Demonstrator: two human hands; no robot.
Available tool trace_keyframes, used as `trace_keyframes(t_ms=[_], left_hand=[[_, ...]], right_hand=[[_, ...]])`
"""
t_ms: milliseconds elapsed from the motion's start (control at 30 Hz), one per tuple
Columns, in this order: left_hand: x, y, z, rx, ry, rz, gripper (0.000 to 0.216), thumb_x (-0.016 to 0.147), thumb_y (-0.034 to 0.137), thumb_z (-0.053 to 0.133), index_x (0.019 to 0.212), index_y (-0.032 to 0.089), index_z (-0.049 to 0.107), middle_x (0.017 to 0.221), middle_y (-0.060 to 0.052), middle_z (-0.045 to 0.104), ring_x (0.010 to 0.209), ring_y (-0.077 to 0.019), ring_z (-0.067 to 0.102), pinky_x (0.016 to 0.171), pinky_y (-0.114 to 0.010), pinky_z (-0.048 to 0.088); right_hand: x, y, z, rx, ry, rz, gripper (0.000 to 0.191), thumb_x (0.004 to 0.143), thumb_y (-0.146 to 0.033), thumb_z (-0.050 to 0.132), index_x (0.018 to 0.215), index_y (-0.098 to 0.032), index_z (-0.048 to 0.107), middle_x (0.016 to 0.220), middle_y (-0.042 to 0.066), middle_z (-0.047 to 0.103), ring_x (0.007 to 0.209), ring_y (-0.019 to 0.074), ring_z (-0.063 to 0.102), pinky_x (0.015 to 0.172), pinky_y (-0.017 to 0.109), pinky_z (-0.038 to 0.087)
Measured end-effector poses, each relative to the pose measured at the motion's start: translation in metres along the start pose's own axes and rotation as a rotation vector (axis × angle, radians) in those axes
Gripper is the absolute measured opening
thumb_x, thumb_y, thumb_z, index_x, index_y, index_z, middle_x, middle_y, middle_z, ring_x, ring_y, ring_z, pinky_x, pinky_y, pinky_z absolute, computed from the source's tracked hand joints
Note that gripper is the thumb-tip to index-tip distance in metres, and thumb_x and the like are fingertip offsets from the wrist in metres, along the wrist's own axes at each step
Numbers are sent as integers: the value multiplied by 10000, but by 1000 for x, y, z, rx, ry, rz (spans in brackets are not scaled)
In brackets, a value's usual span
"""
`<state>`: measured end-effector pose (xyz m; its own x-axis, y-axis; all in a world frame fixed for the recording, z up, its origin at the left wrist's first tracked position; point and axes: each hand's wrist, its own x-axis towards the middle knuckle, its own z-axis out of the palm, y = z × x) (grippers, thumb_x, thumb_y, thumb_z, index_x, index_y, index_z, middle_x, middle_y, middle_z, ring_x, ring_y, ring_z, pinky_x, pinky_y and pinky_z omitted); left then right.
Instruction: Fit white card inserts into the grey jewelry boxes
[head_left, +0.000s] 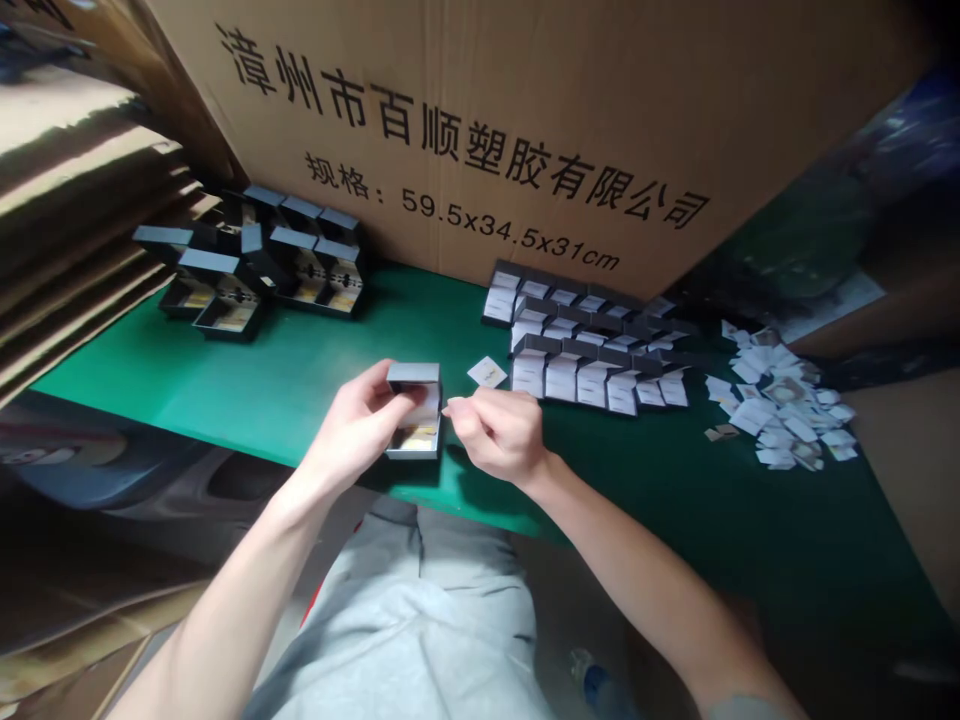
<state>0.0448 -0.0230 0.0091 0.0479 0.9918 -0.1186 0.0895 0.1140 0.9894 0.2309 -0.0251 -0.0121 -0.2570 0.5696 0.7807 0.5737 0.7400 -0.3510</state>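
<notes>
My left hand (pixel 358 420) grips a small dark grey hinged box (pixel 415 408) with its lid up, just above the near edge of the green table (pixel 247 380). A white and yellow insert shows inside the box. My right hand (pixel 499 432) is beside the box on its right, fingers curled and pinched at the box's edge; whether it holds anything is hidden. A single white card (pixel 487 372) lies on the table just behind my right hand.
Open dark boxes (pixel 255 265) stand at the back left. Rows of open boxes with white inserts (pixel 585 345) fill the middle right. A loose pile of white cards (pixel 784 405) lies at the right. A big printed cardboard carton (pixel 487 130) walls the back; flat cardboard (pixel 75 220) is stacked at left.
</notes>
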Motion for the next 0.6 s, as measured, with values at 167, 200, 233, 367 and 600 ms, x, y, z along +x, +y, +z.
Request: trace_keyframes(t_ms=[167,200,233,367,600], left_hand=[[1,-2,-2,8,50,55,182,756,334,745,841,205,649,711,25,613,646,-152,547,587,-249,445],[1,-3,-2,-10,55,63,182,758,330,746,853,205,654,736,19,629,673,-159,563,603,-251,456],[1,-4,-3,-36,57,67,183,762,328,749,862,206,656,752,16,639,690,-163,572,611,-251,462],[1,-9,-5,-119,56,47,200,760,324,768,873,212,646,754,22,638,679,-162,572,608,-248,460],[3,-13,-5,-141,97,57,220,766,348,758,915,215,665,819,9,659,726,-178,603,673,-262,491]], right_hand=[[-4,4,-1,-83,-89,19,559,1107,-286,476,568,-195,596,501,-18,470,471,91,455,518,275,330],[-4,4,-1,-82,-90,23,564,1107,-288,477,561,-196,586,499,-19,465,469,92,455,516,278,324],[-4,4,0,-77,-85,25,573,1109,-293,474,553,-198,576,494,-21,457,462,92,450,511,282,315],[-3,3,2,-31,-32,13,579,1104,-289,476,537,-200,554,486,-27,454,443,85,423,486,292,291],[-3,4,3,-25,-24,-1,591,1099,-286,482,513,-208,487,487,-25,453,450,84,389,479,299,285]])
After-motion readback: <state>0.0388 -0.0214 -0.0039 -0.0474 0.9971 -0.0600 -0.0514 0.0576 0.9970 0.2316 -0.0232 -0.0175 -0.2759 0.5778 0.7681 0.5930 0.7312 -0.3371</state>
